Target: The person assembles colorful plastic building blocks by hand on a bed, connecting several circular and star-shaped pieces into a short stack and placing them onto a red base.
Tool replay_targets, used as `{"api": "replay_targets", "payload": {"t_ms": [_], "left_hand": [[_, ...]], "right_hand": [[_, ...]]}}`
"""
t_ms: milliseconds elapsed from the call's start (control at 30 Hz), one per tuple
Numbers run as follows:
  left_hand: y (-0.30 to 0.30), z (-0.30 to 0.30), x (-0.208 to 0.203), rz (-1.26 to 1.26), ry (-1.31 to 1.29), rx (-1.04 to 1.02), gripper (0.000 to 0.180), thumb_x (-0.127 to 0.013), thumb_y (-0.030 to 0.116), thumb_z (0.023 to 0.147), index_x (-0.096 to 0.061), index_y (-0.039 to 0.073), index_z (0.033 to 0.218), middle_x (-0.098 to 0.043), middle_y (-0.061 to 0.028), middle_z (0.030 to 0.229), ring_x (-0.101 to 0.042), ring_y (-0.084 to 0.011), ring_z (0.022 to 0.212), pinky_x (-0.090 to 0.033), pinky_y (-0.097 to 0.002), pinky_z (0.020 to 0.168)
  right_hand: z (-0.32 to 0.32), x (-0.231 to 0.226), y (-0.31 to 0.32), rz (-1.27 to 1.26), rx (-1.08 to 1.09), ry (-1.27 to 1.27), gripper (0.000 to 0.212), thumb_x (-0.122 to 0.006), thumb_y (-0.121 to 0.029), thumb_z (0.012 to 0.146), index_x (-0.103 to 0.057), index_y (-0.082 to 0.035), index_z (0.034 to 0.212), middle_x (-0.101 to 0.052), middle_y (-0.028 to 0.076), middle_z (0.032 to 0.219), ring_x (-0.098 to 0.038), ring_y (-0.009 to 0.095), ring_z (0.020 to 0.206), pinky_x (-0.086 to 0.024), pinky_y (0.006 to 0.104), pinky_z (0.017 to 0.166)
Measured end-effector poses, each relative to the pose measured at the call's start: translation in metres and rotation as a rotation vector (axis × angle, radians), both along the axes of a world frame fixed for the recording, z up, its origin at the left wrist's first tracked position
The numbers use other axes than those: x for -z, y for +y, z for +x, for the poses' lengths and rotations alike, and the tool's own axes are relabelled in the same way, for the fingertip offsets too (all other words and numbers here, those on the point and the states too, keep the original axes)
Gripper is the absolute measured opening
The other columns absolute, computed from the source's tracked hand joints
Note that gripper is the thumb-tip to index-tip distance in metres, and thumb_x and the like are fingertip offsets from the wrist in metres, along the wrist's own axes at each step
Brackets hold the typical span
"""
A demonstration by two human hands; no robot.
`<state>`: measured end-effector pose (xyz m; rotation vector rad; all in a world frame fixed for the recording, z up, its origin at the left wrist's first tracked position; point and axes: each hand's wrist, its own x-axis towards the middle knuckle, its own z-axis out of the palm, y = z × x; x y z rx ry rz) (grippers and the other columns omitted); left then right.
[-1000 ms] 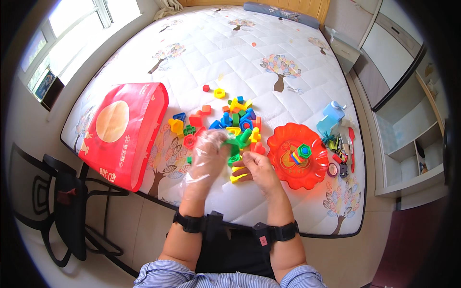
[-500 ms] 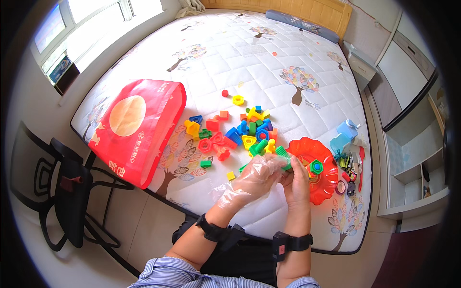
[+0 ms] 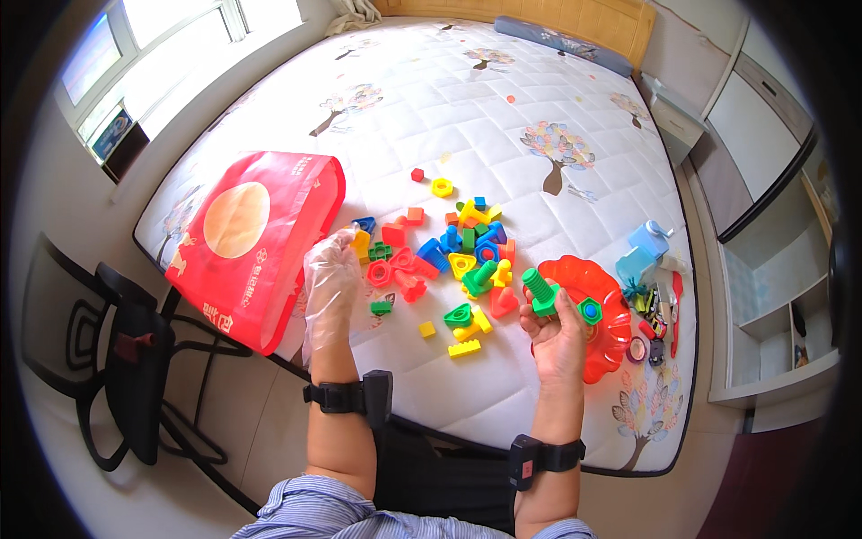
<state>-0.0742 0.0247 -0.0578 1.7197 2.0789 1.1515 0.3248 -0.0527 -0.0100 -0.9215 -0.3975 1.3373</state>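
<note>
My right hand [image 3: 558,337] is closed round the head of a green toy bolt [image 3: 540,289], its threaded shaft pointing up and to the left. Just beyond it is a red scalloped dish [image 3: 606,350] with a green nut [image 3: 590,312] at its near-left side. My left hand [image 3: 330,283], in a clear plastic glove, reaches beside a yellow nut [image 3: 361,244] and a blue triangular nut [image 3: 365,225]; glare on the glove hides its fingers. Between the hands lies a pile of toy bolts, nuts and blocks, including a green bolt [image 3: 480,278] and a green triangular nut [image 3: 458,315].
Left of the pile lies a big red bag [image 3: 260,260] on the mattress [image 3: 431,135]. Near the right edge are a light-blue bottle [image 3: 642,251], a tape roll [image 3: 637,349] and small items. A black chair [image 3: 135,377] stands at the left.
The hands have parted. My left hand has moved left to the pile's edge, while the right keeps the green bolt. A green triangular nut and yellow pieces, hidden before, now show.
</note>
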Motion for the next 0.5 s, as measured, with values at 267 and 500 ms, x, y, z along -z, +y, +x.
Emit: {"api": "replay_targets", "payload": {"t_ms": [267,500], "left_hand": [[0.003,0.027,0.023,-0.136,0.14,0.102,0.028,-0.079,0.015,0.121,-0.084,0.002,0.146,-0.088,-0.0133,0.133,-0.084,-0.0285,0.117,-0.067,-0.0433,0.101],[0.012,0.031,0.033,-0.217,0.191,0.075,0.027,-0.076,0.018,0.125,-0.084,0.002,0.145,-0.088,-0.0117,0.13,-0.084,-0.0254,0.112,-0.067,-0.0408,0.097]], "right_hand": [[0.005,0.007,-0.005,0.017,-0.037,-0.028,0.036,-0.082,-0.034,0.127,-0.08,-0.006,0.15,-0.092,0.011,0.124,-0.091,0.02,0.098,-0.07,0.0316,0.078],[-0.001,0.01,-0.008,0.069,-0.062,-0.024,0.044,-0.086,-0.024,0.123,-0.077,-0.004,0.161,-0.092,0.016,0.138,-0.094,0.031,0.11,-0.078,0.0396,0.092]]}}
